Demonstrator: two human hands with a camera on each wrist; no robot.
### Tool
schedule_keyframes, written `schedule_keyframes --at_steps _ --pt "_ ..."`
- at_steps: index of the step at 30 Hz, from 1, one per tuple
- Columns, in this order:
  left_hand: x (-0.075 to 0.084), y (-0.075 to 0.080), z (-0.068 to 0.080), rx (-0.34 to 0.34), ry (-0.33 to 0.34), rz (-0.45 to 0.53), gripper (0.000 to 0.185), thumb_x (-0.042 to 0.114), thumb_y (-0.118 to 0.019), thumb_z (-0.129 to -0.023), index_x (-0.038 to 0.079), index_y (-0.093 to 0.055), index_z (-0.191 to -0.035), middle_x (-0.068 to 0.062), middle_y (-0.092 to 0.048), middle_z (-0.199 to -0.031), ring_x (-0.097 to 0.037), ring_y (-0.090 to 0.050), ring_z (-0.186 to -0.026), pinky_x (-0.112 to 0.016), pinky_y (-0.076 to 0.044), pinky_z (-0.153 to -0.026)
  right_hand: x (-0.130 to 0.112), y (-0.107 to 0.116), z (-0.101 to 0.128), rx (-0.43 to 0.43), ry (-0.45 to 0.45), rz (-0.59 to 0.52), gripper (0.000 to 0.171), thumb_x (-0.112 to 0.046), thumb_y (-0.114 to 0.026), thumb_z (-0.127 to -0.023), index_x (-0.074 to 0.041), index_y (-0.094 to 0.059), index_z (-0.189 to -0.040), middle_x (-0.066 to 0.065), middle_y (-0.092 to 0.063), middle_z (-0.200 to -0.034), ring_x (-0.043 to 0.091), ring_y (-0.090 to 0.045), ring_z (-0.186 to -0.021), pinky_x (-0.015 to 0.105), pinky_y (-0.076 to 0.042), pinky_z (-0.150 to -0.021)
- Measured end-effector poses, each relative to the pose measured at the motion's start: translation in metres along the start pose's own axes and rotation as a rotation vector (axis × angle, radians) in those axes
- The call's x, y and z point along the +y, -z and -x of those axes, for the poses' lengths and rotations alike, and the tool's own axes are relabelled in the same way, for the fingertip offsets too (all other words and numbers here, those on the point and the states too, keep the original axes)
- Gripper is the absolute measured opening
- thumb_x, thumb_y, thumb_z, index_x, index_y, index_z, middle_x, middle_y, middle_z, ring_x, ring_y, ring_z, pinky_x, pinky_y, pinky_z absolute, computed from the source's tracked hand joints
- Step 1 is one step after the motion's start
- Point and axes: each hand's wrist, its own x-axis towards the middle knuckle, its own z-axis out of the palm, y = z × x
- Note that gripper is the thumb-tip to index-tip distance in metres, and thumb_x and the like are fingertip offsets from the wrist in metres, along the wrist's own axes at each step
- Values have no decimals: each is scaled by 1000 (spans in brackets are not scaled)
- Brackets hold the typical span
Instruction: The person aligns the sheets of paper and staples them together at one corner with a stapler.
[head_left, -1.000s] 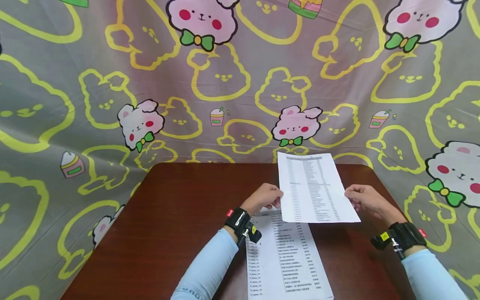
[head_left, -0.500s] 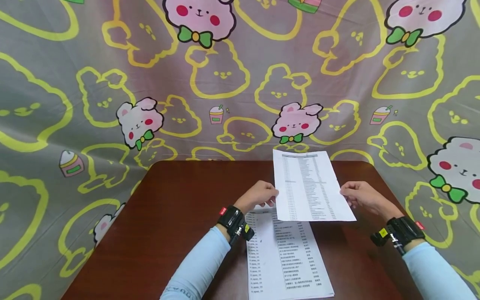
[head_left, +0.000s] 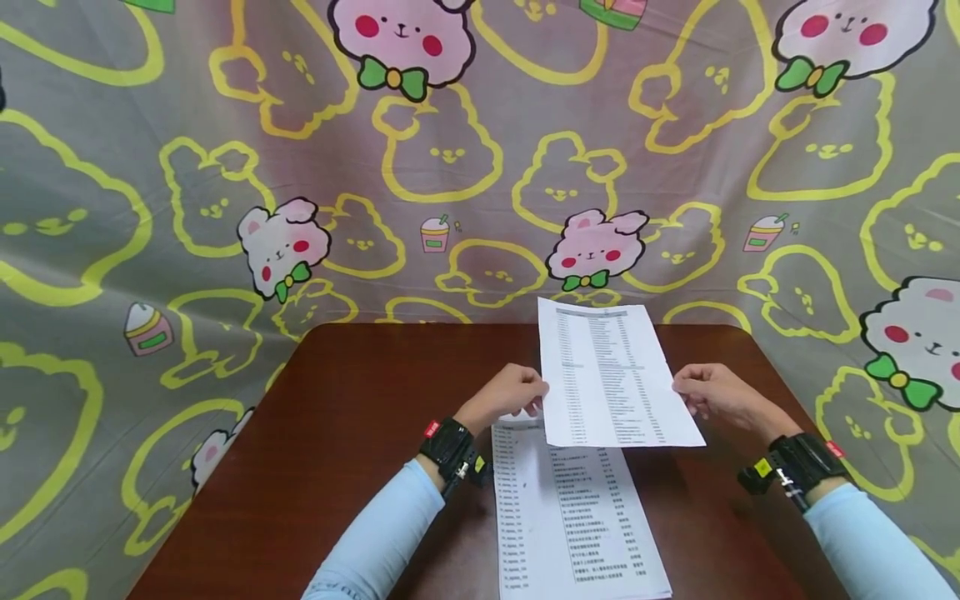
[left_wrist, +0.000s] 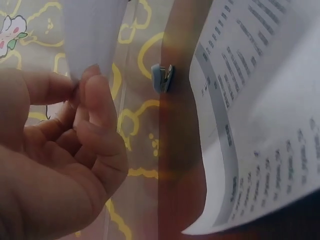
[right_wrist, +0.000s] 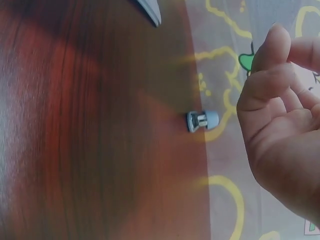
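I hold a printed sheet (head_left: 606, 375) up over the table, tilted away from me. My left hand (head_left: 534, 392) pinches its left edge, and the left wrist view shows thumb and fingers of the left hand (left_wrist: 84, 82) closed on the sheet's edge (left_wrist: 92, 35). My right hand (head_left: 681, 386) pinches the right edge. In the right wrist view the right hand (right_wrist: 272, 80) has curled fingers, and the sheet is not visible in them. More printed pages (head_left: 573, 517) lie flat on the table under the held sheet.
The brown table (head_left: 352, 433) stands against a cartoon-animal cloth (head_left: 450, 167) that hangs behind and around it. A small blue clip (left_wrist: 162, 78) sits at the table's far edge, where the blue clip (right_wrist: 202, 120) shows in the right wrist view too.
Both hands and the held sheet have shifted slightly to the left. The pages on the table have not moved.
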Motion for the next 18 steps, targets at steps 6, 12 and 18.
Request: schedule_keyframes --at_steps 6,12,18 --pt "-4 7 6 15 -41 17 25 27 -54 -97 11 -67 -82 -15 -68 -83 -21 -65 -71 -26 -39 -55 -10 -1 -4 -10 13 7 37 -35 -66 -93 -1 -63 -105 11 -66 -79 21 -58 -61 23 -43 -51" --pt "-4 13 11 34 -46 25 26 25 -54 -97 10 -67 -81 -25 -68 -92 -23 -66 -70 -24 -37 -50 -18 -2 -9 -32 44 7 36 -34 -67 -92 0 -63 -103 11 -66 -79 25 -60 -63 24 -44 -52" --pt "-7 19 17 65 3 -17 25 25 -56 -95 10 -69 -79 -11 -67 -79 -21 -65 -69 -27 -45 -56 -23 -11 -8 -70 55 -9 36 -33 -68 -92 1 -63 -103 12 -66 -80 37 -61 -67 25 -45 -53"
